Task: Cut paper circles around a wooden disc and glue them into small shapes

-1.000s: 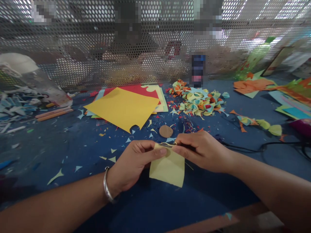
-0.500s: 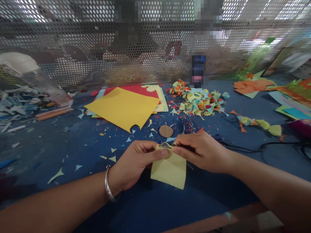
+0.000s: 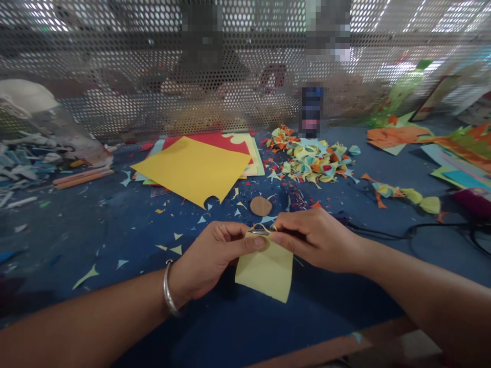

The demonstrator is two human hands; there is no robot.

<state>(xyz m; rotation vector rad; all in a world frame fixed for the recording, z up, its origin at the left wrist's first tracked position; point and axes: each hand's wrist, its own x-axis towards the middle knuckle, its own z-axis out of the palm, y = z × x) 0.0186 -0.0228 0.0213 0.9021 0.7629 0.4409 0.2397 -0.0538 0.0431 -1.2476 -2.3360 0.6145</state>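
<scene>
Both my hands meet at the top of a pale yellow piece of paper (image 3: pixel 264 268), which hangs over the blue table. My left hand (image 3: pixel 222 248) pinches its upper left edge, thumb on the front. At the upper right edge my right hand (image 3: pixel 316 237) is closed, with a small shiny metal blade (image 3: pixel 260 231) running from its fingertips along the paper's top edge. The blade's handle is hidden in that hand, so I cannot tell the tool's exact kind. A narrow curl of paper rises above the blade. Just beyond lies a round brown disc (image 3: pixel 261 206).
Yellow paper (image 3: pixel 192 168) tops a stack of coloured sheets. Strung paper shapes (image 3: pixel 318 161) lie beyond my hands; small scraps (image 3: pixel 176 249) are scattered about. A black cable (image 3: pixel 383 231) runs right. A perforated metal screen (image 3: pixel 146 102) closes off the back, with bottles (image 3: pixel 402 94) before it.
The lower part of the pale yellow paper has swung slightly left and down, and a little more of the metal blade shows. Both hands keep nearly the same place and grip.
</scene>
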